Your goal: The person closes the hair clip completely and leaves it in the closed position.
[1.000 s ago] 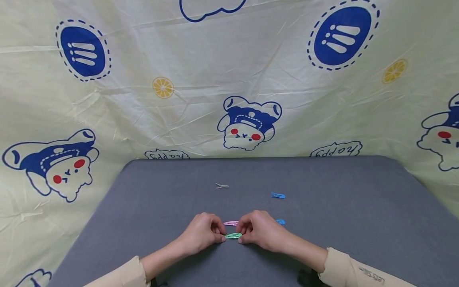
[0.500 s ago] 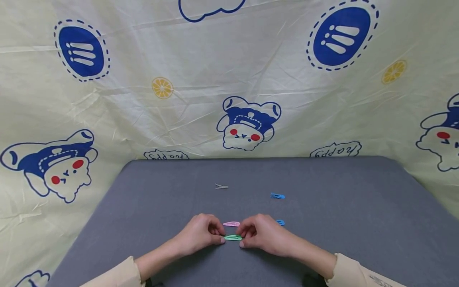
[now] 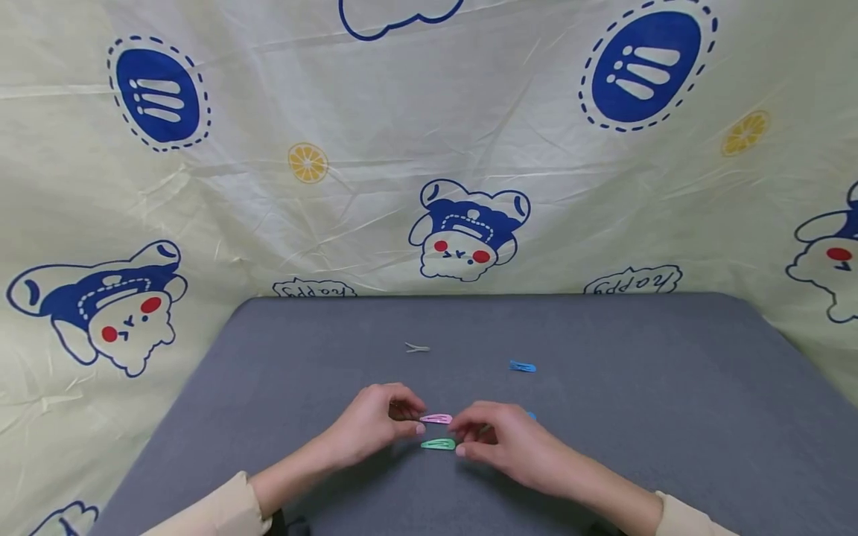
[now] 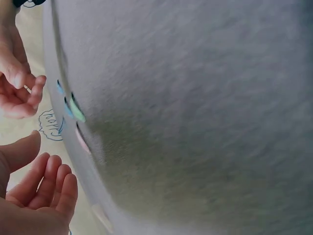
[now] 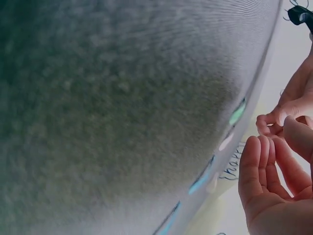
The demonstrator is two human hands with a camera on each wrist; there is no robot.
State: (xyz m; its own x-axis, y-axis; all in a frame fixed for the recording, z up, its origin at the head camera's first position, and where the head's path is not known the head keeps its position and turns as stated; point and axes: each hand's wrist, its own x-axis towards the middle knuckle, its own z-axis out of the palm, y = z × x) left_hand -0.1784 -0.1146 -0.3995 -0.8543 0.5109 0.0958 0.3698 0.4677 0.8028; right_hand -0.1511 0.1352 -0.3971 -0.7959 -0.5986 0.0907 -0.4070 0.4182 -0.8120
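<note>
A green snap hair clip (image 3: 439, 444) lies on the grey table, with a pink snap hair clip (image 3: 436, 419) just beyond it, roughly parallel. My left hand (image 3: 372, 423) is at the left end of the pink clip, thumb and fingers apart and holding nothing. To the right of both clips, my right hand (image 3: 512, 447) has its fingertips close to their right ends, with a gap between thumb and fingers. Both wrist views show loosely bent fingers with nothing between them. A blue hair clip (image 3: 532, 416) is mostly hidden behind the right hand.
Farther back on the table (image 3: 322, 350) lie another blue hair clip (image 3: 523, 366) and a small pale, forked clip (image 3: 417, 348). A cream cloth (image 3: 362, 112) printed with cartoon figures hangs behind the table's far edge.
Both hands have come away from the ends of the green clip, which stays on the table. The left hand has shifted forward toward the pink clip; the right has drawn slightly right.
</note>
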